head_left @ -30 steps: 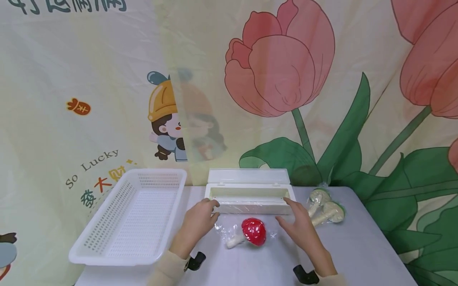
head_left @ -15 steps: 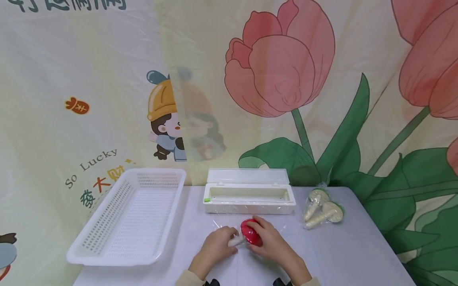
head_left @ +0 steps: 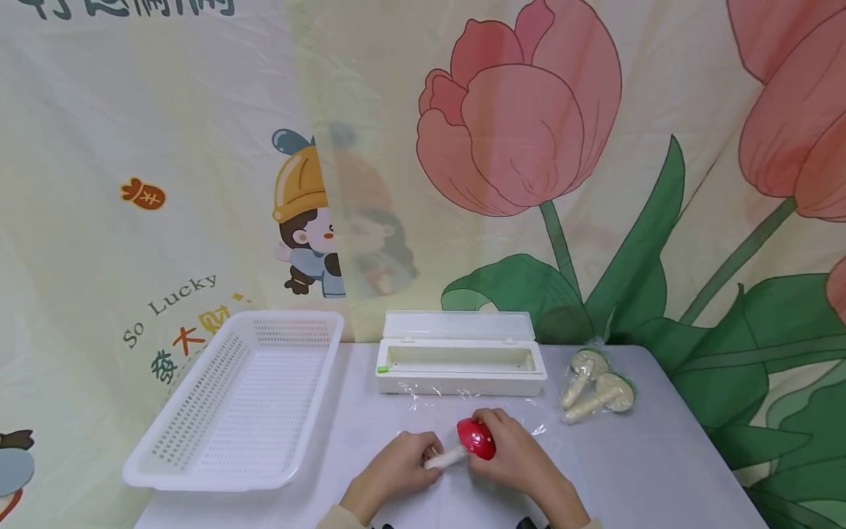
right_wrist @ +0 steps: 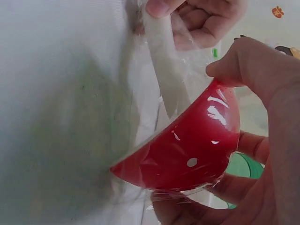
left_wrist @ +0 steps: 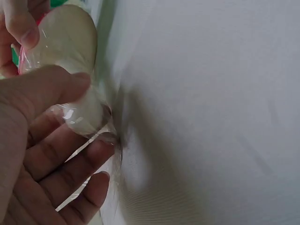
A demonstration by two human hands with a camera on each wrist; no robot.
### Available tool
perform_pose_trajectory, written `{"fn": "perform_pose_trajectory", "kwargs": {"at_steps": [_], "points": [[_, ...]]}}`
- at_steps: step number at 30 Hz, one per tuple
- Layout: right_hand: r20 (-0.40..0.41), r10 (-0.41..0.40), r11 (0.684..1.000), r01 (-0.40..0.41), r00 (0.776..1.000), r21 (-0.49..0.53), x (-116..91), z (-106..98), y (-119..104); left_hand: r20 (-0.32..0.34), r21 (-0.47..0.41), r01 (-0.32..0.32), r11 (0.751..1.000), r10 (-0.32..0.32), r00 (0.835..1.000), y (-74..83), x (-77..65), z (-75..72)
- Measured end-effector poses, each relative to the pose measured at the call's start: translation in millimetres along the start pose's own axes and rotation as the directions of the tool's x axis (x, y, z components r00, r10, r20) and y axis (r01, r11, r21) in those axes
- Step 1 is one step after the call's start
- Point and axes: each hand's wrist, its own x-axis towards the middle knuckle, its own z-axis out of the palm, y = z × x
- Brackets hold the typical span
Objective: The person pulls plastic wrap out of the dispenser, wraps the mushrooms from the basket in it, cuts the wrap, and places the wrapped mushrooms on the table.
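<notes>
A toy mushroom [head_left: 476,439] with a glossy red, white-dotted cap and a pale stem is wrapped in clear plastic. My left hand [head_left: 405,464] pinches the end of the stem [left_wrist: 86,112] between thumb and fingers. Round the red cap [right_wrist: 187,150] my right hand [head_left: 514,452] curls its thumb and fingers. Both hands hold the mushroom low over the front of the table, stem toward the left. Loose clear film [head_left: 449,404] spreads behind the mushroom. Beyond it stands a long white box [head_left: 463,385], its lid [head_left: 459,325] raised at the back.
A white perforated basket [head_left: 218,481] stands on the left of the table [head_left: 674,470]. To the right of the box lie two pale mushrooms [head_left: 598,393] in clear bags. Behind the table hangs a printed curtain [head_left: 218,110] with tulips.
Both hands came down from the sides of the white box to the red mushroom and took hold of it. Since half a second ago, hands and mushroom shifted slightly nearer and rightward.
</notes>
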Motion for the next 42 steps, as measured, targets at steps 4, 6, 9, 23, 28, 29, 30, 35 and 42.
{"fn": "perform_pose_trajectory", "kwargs": {"at_steps": [4, 6, 9, 23, 28, 29, 30, 35, 42], "points": [[0.031, 0.078, 0.996, -0.079, 0.997, 0.035, -5, -3, 1, 0.0, -0.016, -0.004, 1.0, 0.004, 1.0, 0.8, -5.2, 2.1], [0.058, 0.115, 0.992, -0.119, 0.992, 0.053, -6, -4, 2, 0.002, -0.01, -0.013, 1.0, 0.013, 1.0, 1.1, -6.8, 3.0], [0.117, 0.186, 0.977, -0.197, 0.976, 0.085, -7, -5, 3, 0.008, -0.014, -0.019, 1.0, 0.019, 1.0, 1.6, -8.6, 3.9], [-0.061, 0.025, 0.995, -0.019, 0.998, 0.098, -2, -13, 6, -0.044, 0.093, 0.018, 0.996, -0.014, 0.999, -4.2, -9.0, 0.6], [0.019, -0.116, 0.986, 0.113, 0.993, 0.123, -7, -19, 12, -0.051, 0.103, 0.037, 0.994, -0.031, 0.998, -9.1, -9.9, -0.4], [0.046, -0.12, 0.986, 0.113, 0.992, 0.122, -7, -20, 14, -0.058, 0.117, 0.032, 0.993, -0.026, 0.998, -9.6, -10.3, -0.8], [0.065, -0.123, 0.986, 0.115, 0.99, 0.12, -8, -20, 16, -0.067, 0.135, 0.027, 0.991, -0.018, 0.998, -9.8, -10.7, -1.1], [0.103, -0.15, 0.982, 0.136, 0.983, 0.131, -7, -17, 21, -0.135, 0.22, -0.041, 0.975, 0.072, 0.988, -7.7, -10.8, -1.4], [0.149, -0.131, 0.98, 0.105, 0.98, 0.171, -6, -14, 22, -0.197, 0.312, -0.149, 0.938, 0.217, 0.956, -6.4, -7.9, -2.4]]}}
